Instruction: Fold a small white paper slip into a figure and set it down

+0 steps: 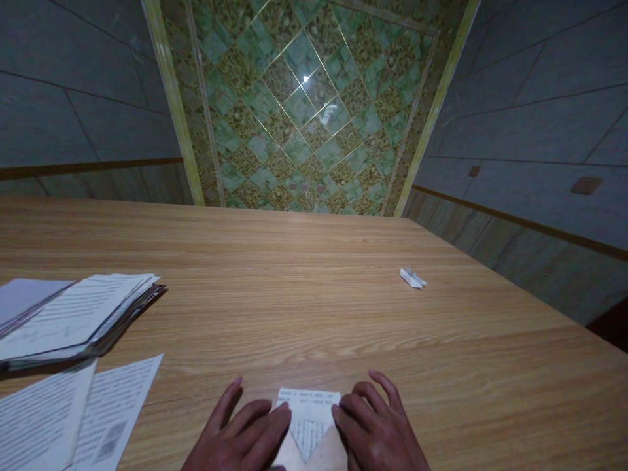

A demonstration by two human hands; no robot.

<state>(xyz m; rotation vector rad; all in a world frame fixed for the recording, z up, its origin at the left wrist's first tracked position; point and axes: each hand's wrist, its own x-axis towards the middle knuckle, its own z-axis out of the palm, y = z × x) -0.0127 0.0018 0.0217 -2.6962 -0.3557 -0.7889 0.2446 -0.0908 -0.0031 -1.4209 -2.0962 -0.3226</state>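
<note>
A small folded sheet of printed paper (314,407) lies on the table close in front of me, with a V-shaped fold in its middle and its near end cut off by the frame. My left hand (248,432) grips the paper's left edge, index fingertip on its top corner, little finger raised off to the side. At the right edge, my right hand (377,428) holds the paper with curled fingers, the outer ones lifted. Both thumbs are mostly hidden.
On the wooden table (275,281), a stack of papers (93,307) lies at the left, with loose printed sheets (118,399) nearer me. A small folded paper piece (413,278) sits at the right, near the table's sloping right edge. Tiled walls stand behind.
</note>
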